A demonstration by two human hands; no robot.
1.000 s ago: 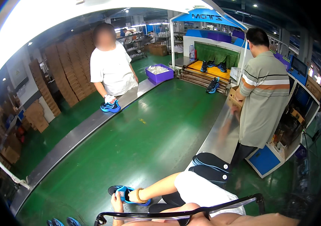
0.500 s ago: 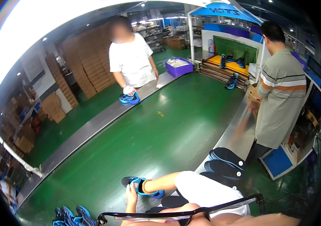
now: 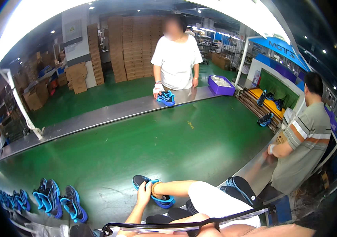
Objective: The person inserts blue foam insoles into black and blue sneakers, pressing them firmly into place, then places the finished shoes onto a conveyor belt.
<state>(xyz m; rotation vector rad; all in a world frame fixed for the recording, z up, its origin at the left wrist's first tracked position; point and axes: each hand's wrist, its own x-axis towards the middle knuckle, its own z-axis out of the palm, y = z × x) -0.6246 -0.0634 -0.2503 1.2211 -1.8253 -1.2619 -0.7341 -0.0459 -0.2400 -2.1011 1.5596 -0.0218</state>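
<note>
1. Your left hand (image 3: pixel 142 194) grips the blue-black shoe (image 3: pixel 165 202) near its opening.
2. Your right hand (image 3: pixel 154 191) is at that opening; cannot tell its finger state.
3. More shoes (image 3: pixel 73 203) stand left of your hands.

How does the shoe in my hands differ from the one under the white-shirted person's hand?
Your shoe is over the green surface; the other shoe is at the metal ledge. Your shoe looks larger in view; the other smaller. Your left hand grasps yours, while a wrapped hand touches the other. Both are black and blue.
</note>
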